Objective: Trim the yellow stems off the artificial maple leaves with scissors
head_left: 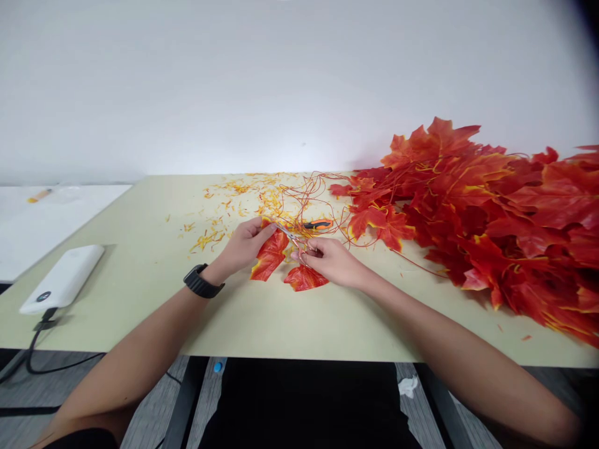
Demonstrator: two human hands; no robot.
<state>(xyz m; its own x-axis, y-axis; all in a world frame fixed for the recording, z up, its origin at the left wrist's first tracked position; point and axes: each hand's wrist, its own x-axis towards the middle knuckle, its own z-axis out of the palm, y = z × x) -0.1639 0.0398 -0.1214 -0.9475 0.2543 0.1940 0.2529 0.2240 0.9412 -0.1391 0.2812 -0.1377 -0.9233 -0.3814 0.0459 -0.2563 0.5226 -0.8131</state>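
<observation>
Pinched in my left hand [247, 241] is a red artificial maple leaf [271, 257] with a yellow edge. My right hand [333, 260] grips a small pair of scissors [296, 239] by the handles, their blades pointing up and left to the top of that leaf. Whether the blades are apart or together I cannot tell. Another red leaf [305, 279] lies just under my right hand. Thin yellow and orange trimmings [236, 187] are scattered over the table beyond my hands. Thin red stems [306, 193] lie tangled behind the scissors.
A large heap of red leaves [491, 212] covers the table's right side. An orange-and-black handled tool [318, 224] lies behind my right hand. To the left, a white power bank [65, 277] has a black cable [32, 349] hanging over the front edge. A white wall [281, 87] rises behind.
</observation>
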